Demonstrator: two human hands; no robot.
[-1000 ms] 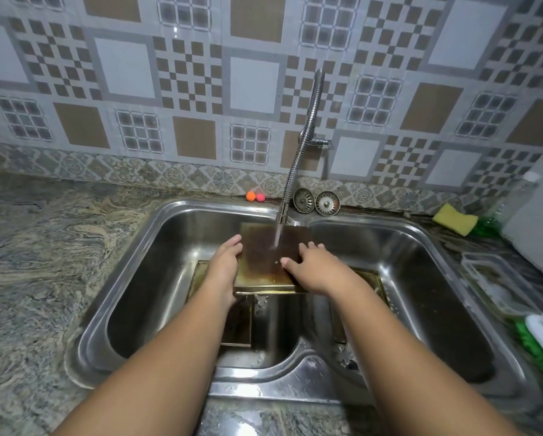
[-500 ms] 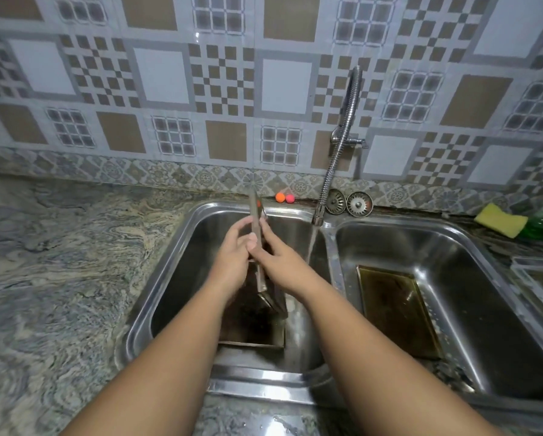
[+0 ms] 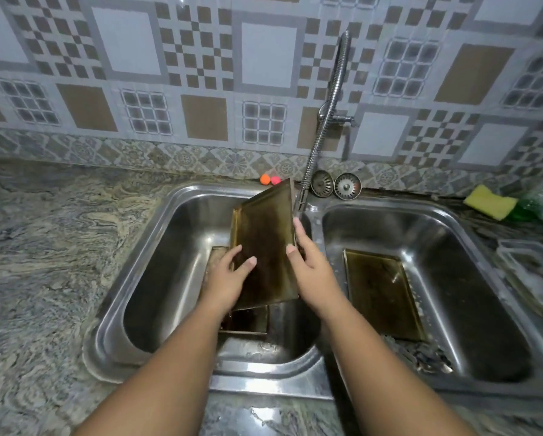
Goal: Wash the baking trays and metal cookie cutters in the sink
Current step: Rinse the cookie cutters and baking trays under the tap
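Note:
A brownish rectangular baking tray (image 3: 265, 234) stands tilted on its near edge over the left basin of the steel double sink (image 3: 156, 234). My left hand (image 3: 229, 278) grips its left edge with the thumb across the face. My right hand (image 3: 311, 265) holds its right edge, fingers behind, thumb in front. Under it another tray (image 3: 248, 322) lies on the left basin floor, mostly hidden. A third tray (image 3: 383, 291) lies flat in the right basin. The flexible faucet (image 3: 323, 127) ends just beside the held tray's top right corner.
Two round sink strainers (image 3: 334, 184) and two small orange and pink balls (image 3: 270, 180) sit at the back rim. A yellow sponge (image 3: 490, 201) and a clear plastic container (image 3: 531, 272) lie on the right counter. Marbled stone counter (image 3: 49, 247) spreads to the left.
The tray was held flat under the water stream, then turned edge-on upright over the left basin; now its face is turned towards me, tilted. The view shifted left.

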